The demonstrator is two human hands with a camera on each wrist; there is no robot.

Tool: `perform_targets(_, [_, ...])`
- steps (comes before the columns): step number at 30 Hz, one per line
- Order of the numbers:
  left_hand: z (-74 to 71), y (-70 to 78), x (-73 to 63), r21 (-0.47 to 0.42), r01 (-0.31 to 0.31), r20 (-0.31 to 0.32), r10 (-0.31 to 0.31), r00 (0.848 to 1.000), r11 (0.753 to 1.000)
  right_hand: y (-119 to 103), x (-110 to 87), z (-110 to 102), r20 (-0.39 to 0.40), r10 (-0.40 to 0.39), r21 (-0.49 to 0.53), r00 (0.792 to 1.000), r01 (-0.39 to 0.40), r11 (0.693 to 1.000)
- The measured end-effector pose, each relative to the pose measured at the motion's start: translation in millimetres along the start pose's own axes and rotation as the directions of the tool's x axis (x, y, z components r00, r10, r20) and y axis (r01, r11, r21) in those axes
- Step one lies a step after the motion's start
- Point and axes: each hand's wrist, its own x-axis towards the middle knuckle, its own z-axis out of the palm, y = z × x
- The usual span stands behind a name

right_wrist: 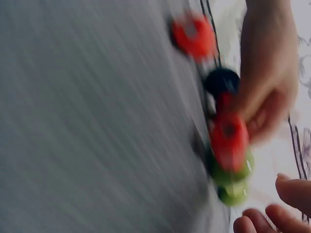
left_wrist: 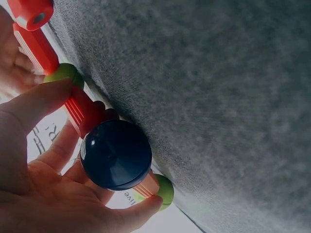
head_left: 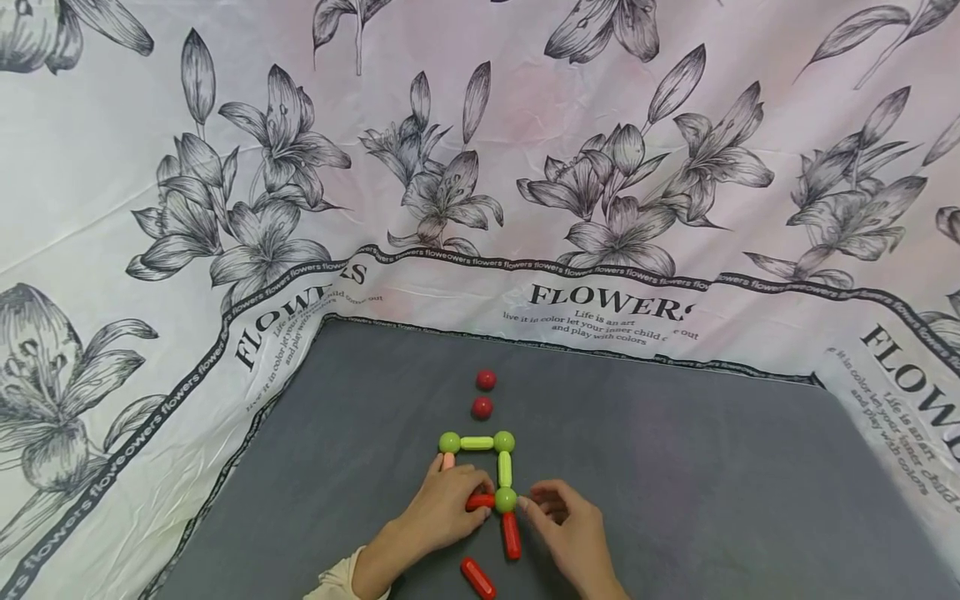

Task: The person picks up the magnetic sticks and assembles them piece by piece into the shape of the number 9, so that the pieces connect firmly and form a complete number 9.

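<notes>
My left hand (head_left: 447,510) pinches a red rod (left_wrist: 81,110) with its thumb, and another fingertip touches a peach rod (left_wrist: 147,185) by a green ball. A dark blue ball (left_wrist: 116,155) sits between these rods, hidden under the hand in the head view. The red rod runs to a green ball (head_left: 506,500), with a second red rod (head_left: 512,536) attached below it. Yellow-green rods (head_left: 477,443) and green balls (head_left: 504,442) complete the frame's top and right side. My right hand (head_left: 567,527), fingers loosely bent and holding nothing, is just right of the lower green ball.
Two red balls (head_left: 482,407) lie beyond the frame on the grey table surface (head_left: 675,467). A loose red rod (head_left: 477,578) lies near the front. A floral-printed cloth (head_left: 600,208) rises along the table's back and sides.
</notes>
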Motion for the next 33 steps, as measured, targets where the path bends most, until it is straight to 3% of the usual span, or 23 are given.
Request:
perform_targets(6, [-1.5,-2.0,-1.3,0.012,0.008,-0.001,-0.008,1.0,1.0,-2,47.0,-14,-0.06,-0.135,-0.059,0.989,0.132,0.99])
perform_targets(11, [-3.5,-4.4,-3.6,0.008,0.02,0.009,-0.02,1.0,1.0,-17,88.2,-17,-0.012,-0.193,-0.045,0.981,0.192,0.98])
perform_targets(17, [-4.3,-5.0,-8.8,0.002,0.025,0.008,-0.025,1.0,1.0,-30,129.9,-3,0.056,-0.235,-0.041,0.97,0.238,0.97])
perform_targets(21, [-1.6,-6.9,-11.9,-0.001,0.034,0.013,-0.034,0.999,0.999,-29,149.6,11,0.081,-0.26,-0.064,0.962,0.265,0.962])
perform_targets(26, [-1.7,-8.7,-13.1,-0.011,0.05,0.023,-0.05,0.998,0.999,-24,170.2,27,0.075,-0.244,-0.069,0.967,0.249,0.966])
perform_targets(33, [-6.7,-9.3,-10.9,-0.042,0.066,0.047,-0.064,0.997,0.997,-24,185.0,42,0.045,-0.222,-0.011,0.974,0.222,0.975])
